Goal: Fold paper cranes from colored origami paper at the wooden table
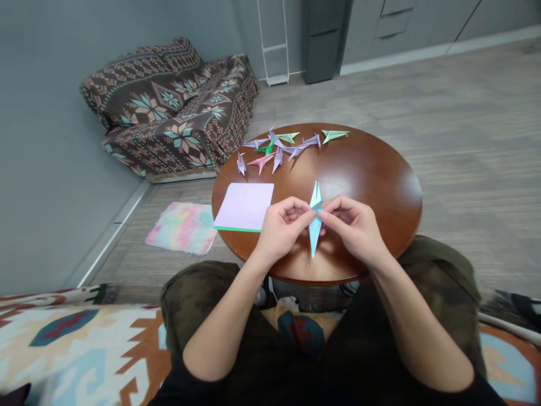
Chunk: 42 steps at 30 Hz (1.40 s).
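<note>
A light blue piece of folded origami paper [314,234], long and pointed at both ends, is held above the round wooden table. Its far end is split into two narrow points. My left hand [285,221] pinches its left edge near the middle, thumb and fingers closed. From the other side my right hand [353,225] pinches the right edge, thumb on top and fingertips partly hidden behind the paper. To the left of my left hand lies a stack of square paper [245,206], lilac on top with a green edge showing beneath.
Several folded paper cranes, among them a pink one [261,162] and a pale green one [335,135], lie at the far side of the brown table [380,186]. A patterned, covered sofa [181,113] and a pastel fluffy mat [183,227] are to the left.
</note>
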Available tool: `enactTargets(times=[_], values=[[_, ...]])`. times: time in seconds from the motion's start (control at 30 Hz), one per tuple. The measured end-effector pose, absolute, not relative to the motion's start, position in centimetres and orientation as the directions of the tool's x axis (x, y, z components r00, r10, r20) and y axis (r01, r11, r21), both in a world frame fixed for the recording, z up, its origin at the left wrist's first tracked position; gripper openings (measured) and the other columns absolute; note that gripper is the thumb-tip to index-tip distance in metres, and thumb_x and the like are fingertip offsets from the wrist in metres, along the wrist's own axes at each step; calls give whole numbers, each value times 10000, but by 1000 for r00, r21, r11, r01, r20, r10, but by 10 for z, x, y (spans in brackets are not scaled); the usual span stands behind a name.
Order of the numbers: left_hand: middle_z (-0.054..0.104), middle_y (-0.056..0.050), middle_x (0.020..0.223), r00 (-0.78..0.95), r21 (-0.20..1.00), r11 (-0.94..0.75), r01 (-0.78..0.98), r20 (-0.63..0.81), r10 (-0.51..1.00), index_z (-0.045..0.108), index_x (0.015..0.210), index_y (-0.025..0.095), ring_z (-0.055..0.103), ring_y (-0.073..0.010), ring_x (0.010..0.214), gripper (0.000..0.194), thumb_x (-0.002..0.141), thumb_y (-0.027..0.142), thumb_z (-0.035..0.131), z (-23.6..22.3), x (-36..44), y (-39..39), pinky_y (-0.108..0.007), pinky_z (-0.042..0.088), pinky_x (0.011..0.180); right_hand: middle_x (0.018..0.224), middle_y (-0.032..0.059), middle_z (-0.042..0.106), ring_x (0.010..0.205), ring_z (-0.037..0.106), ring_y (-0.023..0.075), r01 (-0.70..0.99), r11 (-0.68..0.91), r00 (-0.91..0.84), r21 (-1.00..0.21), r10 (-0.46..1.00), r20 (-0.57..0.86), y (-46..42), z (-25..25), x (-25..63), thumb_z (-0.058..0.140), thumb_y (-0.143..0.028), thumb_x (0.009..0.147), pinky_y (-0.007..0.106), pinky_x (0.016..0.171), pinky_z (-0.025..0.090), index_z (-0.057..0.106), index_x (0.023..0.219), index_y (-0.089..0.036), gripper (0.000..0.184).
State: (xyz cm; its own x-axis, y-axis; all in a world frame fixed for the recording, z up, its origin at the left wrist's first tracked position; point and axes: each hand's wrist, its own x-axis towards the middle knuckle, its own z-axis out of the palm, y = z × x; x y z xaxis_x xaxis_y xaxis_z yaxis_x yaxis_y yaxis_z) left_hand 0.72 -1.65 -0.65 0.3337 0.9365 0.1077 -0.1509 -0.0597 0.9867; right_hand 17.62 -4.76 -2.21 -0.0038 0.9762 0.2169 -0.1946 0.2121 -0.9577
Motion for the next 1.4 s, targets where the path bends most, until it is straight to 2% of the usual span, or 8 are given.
enactTargets(times=[0.3, 0.43, 0.53, 0.77, 0.9, 1.03, 1.23, 1.4], values=[[678, 25, 704, 298, 981, -82, -177, 133, 945, 646, 890, 178, 649, -112, 661, 294, 775, 331, 869, -9, 12, -18, -232, 534, 678, 780, 15, 661, 563, 557, 129, -135, 309, 111, -941, 949, 295, -48, -26, 167, 862, -498, 811, 311, 535, 476, 613, 725, -225, 379], [686, 20, 721, 309, 980, -101, -169, 150, 939, 651, 911, 178, 656, -115, 676, 255, 794, 290, 849, -10, 11, -18, -231, 536, 686, 740, -19, 625, 537, 545, 112, -191, 283, 122, -940, 957, 264, -47, -26, 164, 902, -445, 773, 280, 499, 449, 615, 812, -229, 362], [701, 8, 755, 308, 980, -133, -149, 174, 935, 660, 929, 179, 675, -124, 713, 232, 814, 291, 828, -10, 10, -19, -235, 537, 704, 742, -36, 609, 536, 533, 107, -223, 259, 126, -940, 964, 236, -46, -27, 163, 920, -453, 739, 262, 478, 450, 599, 895, -238, 416], [704, 2, 755, 310, 983, -132, -129, 166, 936, 659, 970, 181, 681, -142, 722, 269, 812, 315, 832, -11, 10, -17, -246, 529, 702, 694, -37, 607, 514, 532, 116, -177, 258, 127, -950, 963, 238, -45, -26, 163, 897, -499, 754, 273, 468, 445, 611, 897, -241, 411], [712, -14, 796, 316, 985, -162, -53, 170, 933, 685, 955, 166, 677, -144, 752, 165, 842, 241, 778, -12, 7, -14, -252, 535, 741, 632, -37, 602, 513, 551, 131, -134, 241, 78, -961, 970, 232, -45, -26, 165, 885, -500, 771, 287, 488, 470, 638, 849, -234, 371], [713, -25, 832, 325, 979, -206, 4, 194, 926, 693, 937, 163, 680, -145, 776, 83, 870, 204, 721, -13, 6, -14, -247, 533, 745, 616, -44, 597, 497, 541, 115, -182, 216, 60, -959, 976, 209, -44, -27, 166, 904, -426, 759, 266, 479, 440, 634, 823, -224, 342], [712, -31, 857, 351, 973, -229, -31, 225, 909, 684, 982, 172, 683, -148, 794, 109, 899, 238, 709, -16, 12, -21, -247, 534, 751, 632, -68, 564, 444, 397, 55, -352, 141, 92, -925, 989, 116, -43, -30, 162, 912, -331, 721, 209, 400, 305, 593, 809, -218, 349], [672, 6, 800, 269, 973, -198, -122, 224, 937, 634, 944, 184, 649, -121, 735, 148, 858, 230, 746, -17, 15, -20, -223, 512, 711, 615, -71, 566, 442, 431, 53, -365, 149, 80, -919, 988, 129, -42, -29, 164, 922, -300, 710, 197, 402, 343, 629, 816, -207, 326]])
